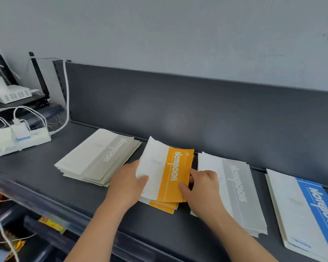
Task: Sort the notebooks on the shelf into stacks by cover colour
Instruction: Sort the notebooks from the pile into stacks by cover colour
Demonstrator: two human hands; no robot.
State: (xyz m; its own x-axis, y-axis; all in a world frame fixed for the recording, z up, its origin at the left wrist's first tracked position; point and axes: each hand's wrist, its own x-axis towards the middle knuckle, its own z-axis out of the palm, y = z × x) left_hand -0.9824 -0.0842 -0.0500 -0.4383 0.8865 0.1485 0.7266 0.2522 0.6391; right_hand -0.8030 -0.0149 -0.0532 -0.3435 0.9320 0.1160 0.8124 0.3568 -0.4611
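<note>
On the dark grey shelf (pixel 45 178) lie several piles of notebooks. A grey-banded stack (pixel 95 157) lies at the left. In the middle sits an orange-banded stack (pixel 165 206), and its top orange notebook (pixel 170 171) is tilted up at the far end. My left hand (pixel 127 184) holds that notebook's left edge with the thumb on the cover. My right hand (pixel 203 190) pinches its right edge. A second grey-banded stack (pixel 237 188) lies right of my right hand. A blue-banded notebook (pixel 311 210) lies at the far right.
A white power strip (pixel 21 138) with plugs and white cables sits at the shelf's left end. A white device (pixel 9 93) stands behind it. The shelf's back panel (pixel 178 110) rises behind the stacks. Snack packets (pixel 53 224) lie on the lower shelf.
</note>
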